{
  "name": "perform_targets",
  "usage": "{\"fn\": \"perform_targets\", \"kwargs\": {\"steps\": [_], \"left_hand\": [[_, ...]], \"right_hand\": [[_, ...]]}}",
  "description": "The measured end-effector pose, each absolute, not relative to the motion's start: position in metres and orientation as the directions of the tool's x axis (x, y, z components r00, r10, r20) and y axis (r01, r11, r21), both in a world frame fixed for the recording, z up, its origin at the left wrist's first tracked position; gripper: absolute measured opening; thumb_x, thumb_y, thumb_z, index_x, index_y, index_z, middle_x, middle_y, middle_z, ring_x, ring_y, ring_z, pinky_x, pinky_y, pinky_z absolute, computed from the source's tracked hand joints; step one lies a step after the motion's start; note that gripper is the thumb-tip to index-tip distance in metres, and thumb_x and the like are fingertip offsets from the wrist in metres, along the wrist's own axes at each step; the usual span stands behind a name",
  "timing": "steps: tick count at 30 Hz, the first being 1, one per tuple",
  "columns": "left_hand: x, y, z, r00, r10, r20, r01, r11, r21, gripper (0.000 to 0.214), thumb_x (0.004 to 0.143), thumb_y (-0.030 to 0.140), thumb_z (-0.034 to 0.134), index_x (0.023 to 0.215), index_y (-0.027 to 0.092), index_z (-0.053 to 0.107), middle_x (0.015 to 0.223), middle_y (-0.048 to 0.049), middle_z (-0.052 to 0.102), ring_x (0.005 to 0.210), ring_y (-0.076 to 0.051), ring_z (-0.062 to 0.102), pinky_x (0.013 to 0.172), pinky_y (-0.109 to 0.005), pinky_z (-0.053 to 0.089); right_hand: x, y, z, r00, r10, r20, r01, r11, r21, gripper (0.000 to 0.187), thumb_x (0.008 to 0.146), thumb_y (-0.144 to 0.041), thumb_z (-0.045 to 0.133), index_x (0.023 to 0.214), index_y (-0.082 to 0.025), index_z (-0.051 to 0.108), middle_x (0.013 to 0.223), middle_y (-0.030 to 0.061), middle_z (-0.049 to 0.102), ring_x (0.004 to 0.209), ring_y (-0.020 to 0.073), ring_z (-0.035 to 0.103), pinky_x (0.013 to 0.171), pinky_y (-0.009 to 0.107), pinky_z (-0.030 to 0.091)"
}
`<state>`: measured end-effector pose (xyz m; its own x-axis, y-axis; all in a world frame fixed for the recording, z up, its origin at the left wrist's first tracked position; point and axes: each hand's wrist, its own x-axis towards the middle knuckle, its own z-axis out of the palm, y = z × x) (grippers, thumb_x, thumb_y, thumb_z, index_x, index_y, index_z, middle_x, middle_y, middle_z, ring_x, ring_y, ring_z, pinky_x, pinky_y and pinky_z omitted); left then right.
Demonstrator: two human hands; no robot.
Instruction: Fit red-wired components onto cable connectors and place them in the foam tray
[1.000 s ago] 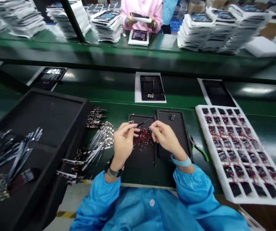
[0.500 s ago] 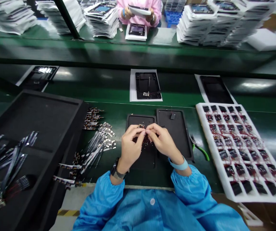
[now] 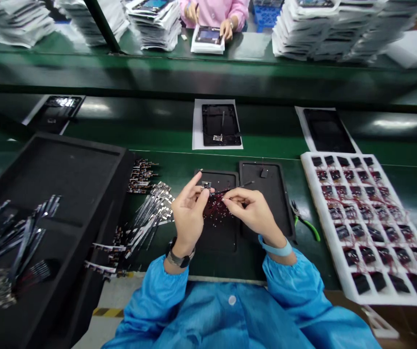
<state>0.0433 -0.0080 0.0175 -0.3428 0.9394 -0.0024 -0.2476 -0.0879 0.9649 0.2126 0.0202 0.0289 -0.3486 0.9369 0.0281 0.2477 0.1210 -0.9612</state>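
My left hand (image 3: 189,208) pinches a small circuit board (image 3: 206,185) between thumb and fingers, its index finger stretched upward. A thin dark flex strip (image 3: 235,187) runs from the board to the right, above my right hand. My right hand (image 3: 247,206) has thumb and index finger pressed together; a tiny pale speck shows at the tips, too small to name. Under both hands lies a black tray (image 3: 217,242) with a tangle of fine red wires (image 3: 215,209) with white tips. A second black tray (image 3: 266,194) stands beside it, holding a small black block (image 3: 264,173).
Green-handled pliers (image 3: 306,224) lie right of the trays, near a white foam tray (image 3: 339,271) of black wired parts. Flex-cable boards (image 3: 150,213) are heaped left, beside a large black bin (image 3: 59,165). Tablet housings (image 3: 221,125) lie behind. Across the bench a person in pink (image 3: 214,12) handles a tablet.
My hands have drawn apart from fingertip contact, the left lifting the board into clear view with its index finger raised. The person opposite has lowered a held panel.
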Motion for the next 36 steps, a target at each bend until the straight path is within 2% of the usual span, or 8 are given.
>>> {"fn": "perform_targets", "kwargs": {"steps": [4, 7, 14, 20, 25, 28, 32, 36], "left_hand": [[0.043, -0.002, 0.021, -0.295, 0.942, -0.160, -0.516, -0.016, 0.856, 0.029, 0.078, 0.021, 0.085, 0.102, 0.018, 0.070, 0.091, -0.0032, 0.075, 0.080, -0.015, 0.074, 0.077, -0.026, 0.057], [0.046, -0.002, 0.020, -0.227, 0.943, -0.244, -0.585, 0.068, 0.808, 0.031, 0.073, 0.019, 0.087, 0.095, 0.017, 0.065, 0.084, -0.0010, 0.073, 0.073, -0.013, 0.071, 0.073, -0.025, 0.057], [0.048, -0.003, 0.013, -0.148, 0.948, -0.282, -0.577, 0.149, 0.803, 0.032, 0.072, 0.017, 0.087, 0.093, 0.016, 0.064, 0.076, 0.0019, 0.069, 0.066, -0.008, 0.063, 0.066, -0.020, 0.050], [0.049, -0.005, 0.010, -0.202, 0.949, -0.243, -0.486, 0.119, 0.866, 0.030, 0.074, 0.021, 0.087, 0.091, 0.017, 0.061, 0.077, 0.0009, 0.070, 0.064, -0.009, 0.065, 0.065, -0.021, 0.051], [0.052, -0.010, 0.008, -0.275, 0.940, -0.204, -0.375, 0.090, 0.923, 0.029, 0.076, 0.023, 0.087, 0.092, 0.017, 0.063, 0.079, 0.0000, 0.071, 0.072, -0.011, 0.067, 0.068, -0.021, 0.051], [0.052, -0.008, 0.008, -0.246, 0.943, -0.224, -0.401, 0.112, 0.909, 0.030, 0.076, 0.023, 0.086, 0.098, 0.017, 0.068, 0.075, 0.0006, 0.070, 0.068, -0.010, 0.065, 0.067, -0.020, 0.050], [0.047, -0.002, 0.007, -0.145, 0.945, -0.294, -0.491, 0.189, 0.850, 0.022, 0.074, 0.024, 0.087, 0.085, 0.013, 0.072, 0.078, -0.0023, 0.072, 0.063, -0.010, 0.064, 0.064, -0.022, 0.051], [0.043, 0.002, 0.007, -0.107, 0.948, -0.299, -0.493, 0.211, 0.844, 0.018, 0.074, 0.025, 0.087, 0.081, 0.013, 0.075, 0.076, -0.0025, 0.072, 0.060, -0.009, 0.062, 0.061, -0.022, 0.050]], "right_hand": [[0.209, 0.018, 0.030, -0.329, 0.943, 0.040, 0.245, 0.127, -0.961, 0.013, 0.090, -0.027, 0.070, 0.087, -0.016, 0.076, 0.061, -0.0018, 0.058, 0.052, 0.0101, 0.043, 0.052, 0.024, 0.035], [0.208, 0.018, 0.029, -0.316, 0.948, 0.035, 0.244, 0.117, -0.963, 0.014, 0.091, -0.028, 0.070, 0.089, -0.016, 0.076, 0.063, -0.0007, 0.061, 0.054, 0.0104, 0.045, 0.052, 0.024, 0.035], [0.208, 0.020, 0.027, -0.335, 0.942, 0.012, 0.227, 0.093, -0.969, 0.013, 0.091, -0.027, 0.070, 0.087, -0.016, 0.074, 0.063, -0.0015, 0.059, 0.054, 0.0099, 0.044, 0.051, 0.024, 0.034], [0.210, 0.021, 0.026, -0.349, 0.937, -0.026, 0.242, 0.064, -0.968, 0.015, 0.092, -0.028, 0.070, 0.086, -0.016, 0.074, 0.064, -0.0007, 0.062, 0.053, 0.0096, 0.044, 0.051, 0.024, 0.034], [0.212, 0.022, 0.023, -0.347, 0.932, -0.106, 0.185, -0.043, -0.982, 0.020, 0.092, -0.035, 0.073, 0.088, -0.016, 0.075, 0.071, 0.0025, 0.068, 0.060, 0.0126, 0.056, 0.055, 0.024, 0.043], [0.213, 0.023, 0.023, -0.349, 0.927, -0.139, 0.134, -0.097, -0.986, 0.021, 0.090, -0.037, 0.076, 0.088, -0.016, 0.075, 0.073, 0.0034, 0.070, 0.063, 0.0135, 0.061, 0.059, 0.025, 0.049], [0.213, 0.023, 0.022, -0.349, 0.924, -0.156, 0.098, -0.129, -0.987, 0.023, 0.088, -0.038, 0.078, 0.089, -0.016, 0.075, 0.076, 0.0042, 0.072, 0.064, 0.0140, 0.064, 0.061, 0.026, 0.052], [0.212, 0.023, 0.022, -0.336, 0.932, -0.138, 0.119, -0.104, -0.987, 0.023, 0.089, -0.039, 0.077, 0.091, -0.016, 0.075, 0.075, 0.0037, 0.072, 0.063, 0.0142, 0.064, 0.060, 0.026, 0.051]]}}
